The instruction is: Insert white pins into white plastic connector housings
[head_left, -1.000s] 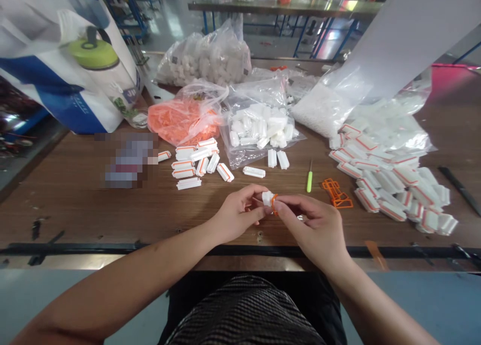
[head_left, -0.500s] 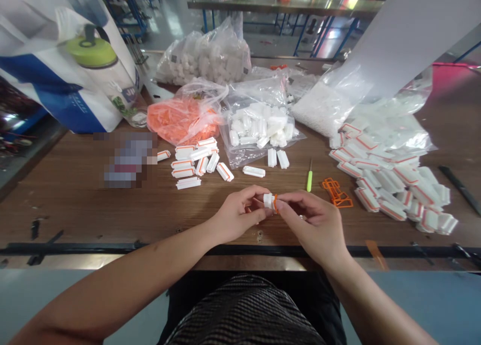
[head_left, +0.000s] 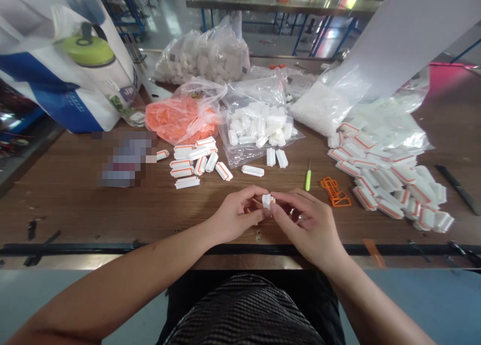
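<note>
White plastic clip sits between the two hands at the centre of the view, above the near edge of the wooden table, with a sliver of orange at its right end. The left hand holds it from 9 o'clock, and the right hand closes in from 3 o'clock. The fingers of both hands are curled and grasping the clip between their tips.

Just beyond, at 1 o'clock, lie a slim green-handled awl and an orange plastic frame, the two close together. Further right, from 2 to 3 o'clock, spreads a heap of orange-striped white clips, with a black strip beyond it. At 11 o'clock a small group of striped clips lies beside a pixelated patch. At 12 o'clock, two white pieces lie just in front of a clear bag of white parts.

Farther off, an orange-filled plastic bag sits at 11 o'clock and a bag of white granules at 1 o'clock. Behind them are a large bag of white pieces and, at 10 o'clock, a printed carrier bag. A metal-topped table on blue legs stands farthest away at 12 o'clock.
</note>
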`<state>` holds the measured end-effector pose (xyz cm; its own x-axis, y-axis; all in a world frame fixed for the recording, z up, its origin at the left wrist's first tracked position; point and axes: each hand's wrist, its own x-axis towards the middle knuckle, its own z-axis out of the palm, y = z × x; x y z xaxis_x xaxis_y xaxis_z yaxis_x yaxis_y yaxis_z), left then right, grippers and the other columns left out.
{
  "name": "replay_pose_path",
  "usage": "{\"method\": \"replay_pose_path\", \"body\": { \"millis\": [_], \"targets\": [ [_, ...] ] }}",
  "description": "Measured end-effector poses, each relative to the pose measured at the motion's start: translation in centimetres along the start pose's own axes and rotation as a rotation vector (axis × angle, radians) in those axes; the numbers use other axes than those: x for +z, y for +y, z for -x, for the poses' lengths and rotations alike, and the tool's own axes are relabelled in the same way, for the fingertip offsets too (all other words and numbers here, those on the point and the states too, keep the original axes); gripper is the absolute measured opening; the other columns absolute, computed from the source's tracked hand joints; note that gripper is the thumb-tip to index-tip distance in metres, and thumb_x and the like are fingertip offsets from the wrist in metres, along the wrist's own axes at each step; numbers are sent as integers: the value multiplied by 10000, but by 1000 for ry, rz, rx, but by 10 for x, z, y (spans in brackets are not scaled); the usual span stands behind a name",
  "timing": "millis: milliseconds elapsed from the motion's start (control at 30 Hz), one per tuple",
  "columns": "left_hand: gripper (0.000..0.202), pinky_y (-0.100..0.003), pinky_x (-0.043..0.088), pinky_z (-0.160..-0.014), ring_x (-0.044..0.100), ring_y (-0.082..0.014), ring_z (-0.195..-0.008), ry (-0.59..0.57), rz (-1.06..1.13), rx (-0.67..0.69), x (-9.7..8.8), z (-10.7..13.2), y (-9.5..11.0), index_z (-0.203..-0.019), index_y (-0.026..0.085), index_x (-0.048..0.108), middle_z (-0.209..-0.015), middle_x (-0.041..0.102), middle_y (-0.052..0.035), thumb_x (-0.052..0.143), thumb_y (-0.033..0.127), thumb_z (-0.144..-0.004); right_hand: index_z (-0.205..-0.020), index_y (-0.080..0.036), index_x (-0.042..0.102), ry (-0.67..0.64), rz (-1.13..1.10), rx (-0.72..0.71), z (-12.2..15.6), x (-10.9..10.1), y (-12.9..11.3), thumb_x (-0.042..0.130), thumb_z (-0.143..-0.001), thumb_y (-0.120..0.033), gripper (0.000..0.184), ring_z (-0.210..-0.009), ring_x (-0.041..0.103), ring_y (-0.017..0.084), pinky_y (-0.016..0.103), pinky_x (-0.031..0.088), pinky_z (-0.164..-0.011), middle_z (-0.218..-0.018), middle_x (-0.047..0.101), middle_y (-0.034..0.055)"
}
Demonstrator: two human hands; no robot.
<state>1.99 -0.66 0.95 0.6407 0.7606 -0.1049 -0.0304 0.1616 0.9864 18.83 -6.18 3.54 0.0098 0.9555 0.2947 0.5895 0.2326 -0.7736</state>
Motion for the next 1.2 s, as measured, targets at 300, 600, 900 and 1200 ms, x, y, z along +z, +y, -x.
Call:
{"method": "replay_pose_path", "body": {
  "millis": [300,600,900,1200],
  "targets": [
    [376,-220,517,-589,589,-129,-759,-9,43,-78,-2,1,0,-1138,189,640,-938,661,-40,704,348,-803,-970,-202,702,50,-125,140,3,10,8,673,-825,-274,164,-582,549,115,244,441,-511,-704,619,-10],
    [389,-211,516,-571,588,-141,-789,-64,42,-32,-5,-1,-8,-1184,198,643,-982,670,-59,674,377,-839,-856,-184,714,-34,-269,229,-5,0,4,668,-829,-334,159,-584,577,120,246,456,-530,-701,674,17],
    [355,-208,512,-572,598,-156,-835,-78,23,-26,-8,-2,-4,-1172,203,641,-1013,663,-67,652,386,-868,-778,-183,656,11,-409,255,-11,10,5,704,-764,-309,136,-533,567,104,230,459,-494,-623,635,-14],
    [340,-195,517,-559,596,-156,-850,-19,155,-44,-10,-5,-4,-1111,185,630,-966,632,-51,679,385,-841,-785,-205,697,69,-253,178,-2,9,4,699,-820,-293,95,-685,611,139,272,484,-585,-783,679,23]
  ]
}}
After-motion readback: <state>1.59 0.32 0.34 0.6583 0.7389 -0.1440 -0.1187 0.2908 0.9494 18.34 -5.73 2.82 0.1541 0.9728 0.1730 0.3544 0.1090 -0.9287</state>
